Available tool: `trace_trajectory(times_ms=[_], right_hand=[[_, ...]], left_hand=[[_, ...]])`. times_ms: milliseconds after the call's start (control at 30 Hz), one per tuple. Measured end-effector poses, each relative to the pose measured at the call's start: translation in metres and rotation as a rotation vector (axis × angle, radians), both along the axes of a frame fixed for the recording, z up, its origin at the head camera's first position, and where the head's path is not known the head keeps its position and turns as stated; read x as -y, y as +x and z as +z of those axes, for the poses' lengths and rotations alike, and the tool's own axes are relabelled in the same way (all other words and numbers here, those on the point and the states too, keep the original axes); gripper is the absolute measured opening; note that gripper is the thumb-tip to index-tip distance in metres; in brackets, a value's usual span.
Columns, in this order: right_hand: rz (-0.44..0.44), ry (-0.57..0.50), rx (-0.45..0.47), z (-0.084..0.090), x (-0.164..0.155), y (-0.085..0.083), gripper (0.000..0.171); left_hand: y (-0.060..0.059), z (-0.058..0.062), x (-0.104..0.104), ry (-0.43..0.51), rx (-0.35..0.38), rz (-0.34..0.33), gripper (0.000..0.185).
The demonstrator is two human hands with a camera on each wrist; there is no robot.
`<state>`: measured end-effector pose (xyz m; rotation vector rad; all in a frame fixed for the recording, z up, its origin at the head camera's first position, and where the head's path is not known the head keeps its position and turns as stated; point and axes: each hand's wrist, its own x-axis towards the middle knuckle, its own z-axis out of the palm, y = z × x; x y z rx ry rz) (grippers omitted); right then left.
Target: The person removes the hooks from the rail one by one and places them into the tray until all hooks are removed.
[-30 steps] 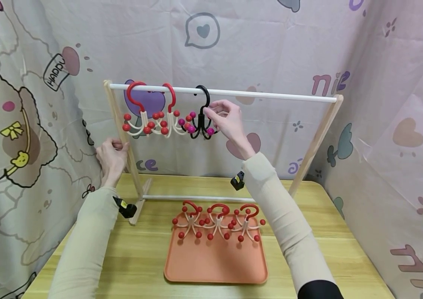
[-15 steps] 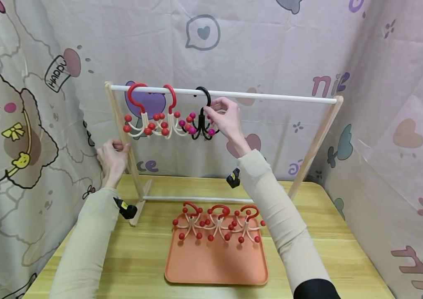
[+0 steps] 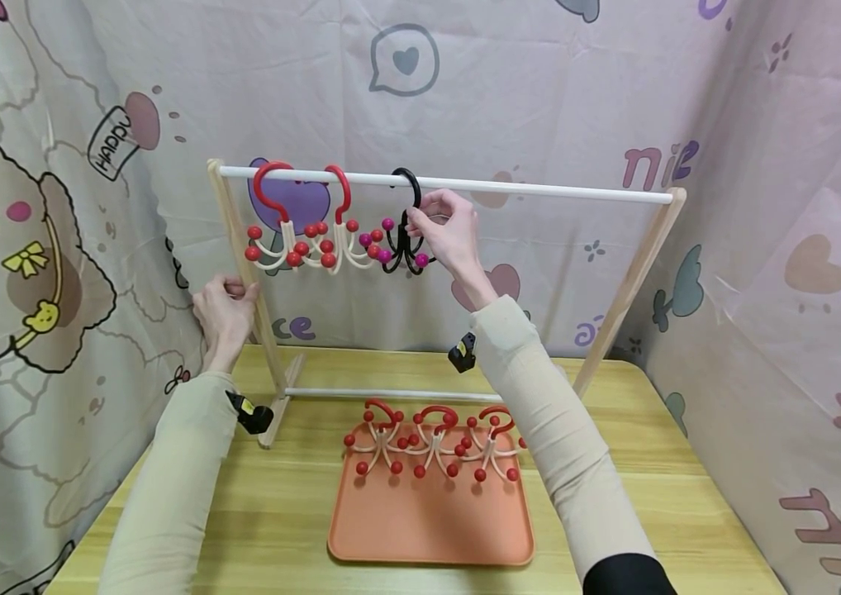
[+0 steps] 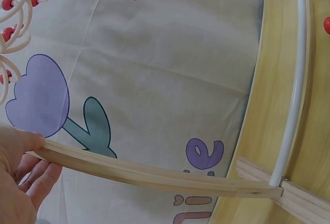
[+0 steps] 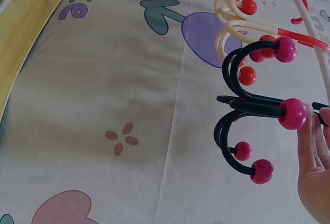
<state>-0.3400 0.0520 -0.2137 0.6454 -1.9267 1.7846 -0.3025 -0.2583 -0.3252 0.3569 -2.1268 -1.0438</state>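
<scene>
A black multi-arm hanger with magenta ball tips has its hook over the white top rail of a wooden rack. My right hand pinches it at the neck between thumb and fingers; the right wrist view shows its curved black arms beside the fingers. To its left, two cream hangers with red hooks and red balls hang from the same rail. My left hand grips the rack's left post. In the left wrist view, thumb and fingers lie on either side of that wooden post.
On the table in front of the rack lies an orange tray. Three cream hangers with red hooks stand along its back edge. The rack's lower white rail runs just behind them. Patterned curtains enclose the table.
The black hanger has turned a little and shifted slightly right along the rail, still pinched by my right hand. My left hand keeps its hold on the post.
</scene>
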Motion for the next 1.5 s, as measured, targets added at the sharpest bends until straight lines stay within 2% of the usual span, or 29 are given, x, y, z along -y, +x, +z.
trace_trajectory(times_ms=[300,600,1000,1500], right_hand=[[0.010,-0.028,0.012,0.001,-0.005,0.002,0.014],[0.012,-0.055,-0.011,0.001,-0.010,0.005,0.015],[0.034,-0.158,-0.055,0.002,-0.012,0.009,0.009],[0.037,-0.200,-0.082,-0.001,-0.015,0.011,0.009]], left_hand=[[0.000,0.000,0.000,-0.002,-0.001,0.001,0.029],[0.000,0.000,0.000,-0.012,0.005,0.007,0.029],[0.000,0.000,0.000,0.000,-0.006,0.001,0.029],[0.000,0.000,0.001,-0.004,0.008,-0.005,0.029]])
